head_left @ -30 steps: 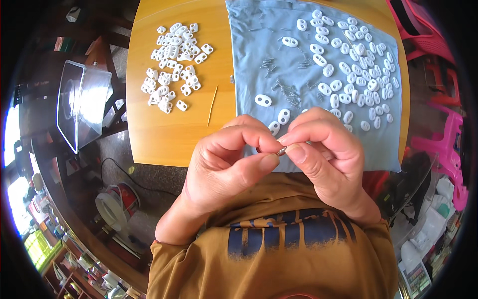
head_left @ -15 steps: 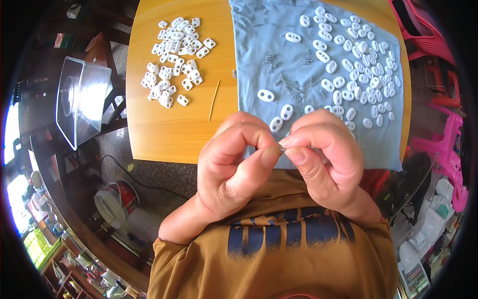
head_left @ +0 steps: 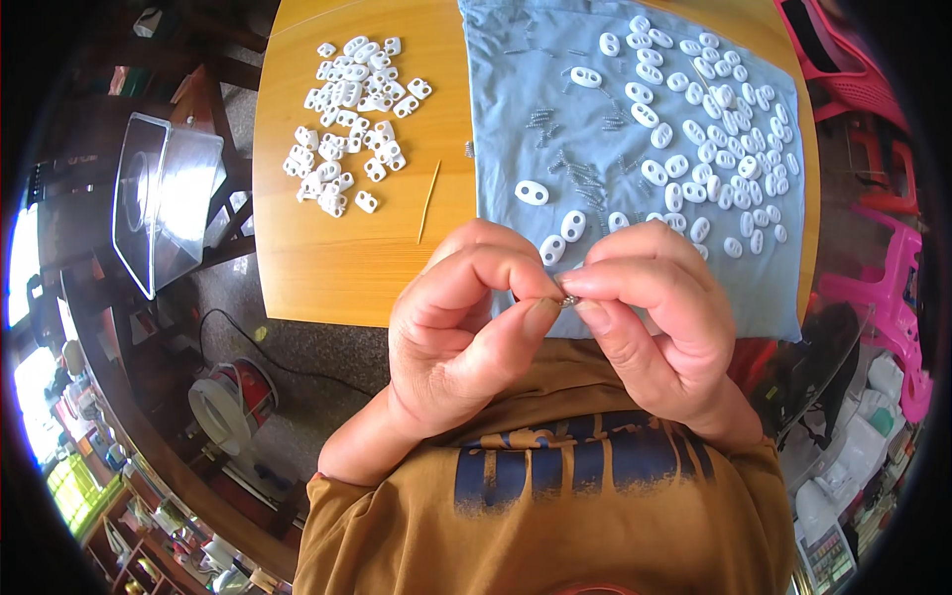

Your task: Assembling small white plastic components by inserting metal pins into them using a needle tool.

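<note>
Head view: a person's two bare hands meet in front of an ochre shirt, at the near edge of a round wooden table (head_left: 337, 268)
Left hand (head_left: 461, 332): fingers curled, thumb and forefinger pressed together on a tiny metal part (head_left: 568, 299)
Right hand (head_left: 654, 317): fingers curled, thumb and forefinger pinching the same part from the other side, tips touching those of the left hand
Metal part: held between both hands just off the table's near edge; too small to tell its shape
Blue cloth (head_left: 516, 119): spread over the right half of the table, strewn with white oval two-hole pieces (head_left: 694, 129) and small dark springs (head_left: 580, 174)
White clips (head_left: 347, 119): a loose pile on the bare wood at the table's far left
Wooden stick (head_left: 428, 188): lying on the table between pile and cloth
Clear plastic tub (head_left: 164, 203): off the table's left edge
</note>
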A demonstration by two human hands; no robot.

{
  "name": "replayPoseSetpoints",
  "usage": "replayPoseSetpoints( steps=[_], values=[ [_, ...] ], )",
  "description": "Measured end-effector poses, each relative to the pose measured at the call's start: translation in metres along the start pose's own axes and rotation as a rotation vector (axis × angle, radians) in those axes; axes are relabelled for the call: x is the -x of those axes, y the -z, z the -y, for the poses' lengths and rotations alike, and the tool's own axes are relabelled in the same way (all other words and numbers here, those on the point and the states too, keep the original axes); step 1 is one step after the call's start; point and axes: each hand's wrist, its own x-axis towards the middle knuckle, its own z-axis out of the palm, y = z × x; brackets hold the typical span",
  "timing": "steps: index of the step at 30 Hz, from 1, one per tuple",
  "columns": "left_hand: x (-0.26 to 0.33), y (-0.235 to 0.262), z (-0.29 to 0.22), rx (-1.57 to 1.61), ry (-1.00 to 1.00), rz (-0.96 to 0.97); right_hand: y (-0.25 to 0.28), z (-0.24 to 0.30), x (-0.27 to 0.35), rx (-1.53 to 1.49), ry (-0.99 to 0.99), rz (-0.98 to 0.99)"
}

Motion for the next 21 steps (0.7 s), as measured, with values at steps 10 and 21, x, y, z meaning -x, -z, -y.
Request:
replayPoseSetpoints(
  steps=[10,21],
  values=[
    [0.011,-0.020,0.017,0.231,-0.029,-0.130,-0.016,-0.002,0.011,0.046,0.002,-0.109],
    [0.013,-0.018,0.019,0.301,0.027,-0.162,-0.015,0.000,0.010,0.177,0.046,-0.111]
  ],
)
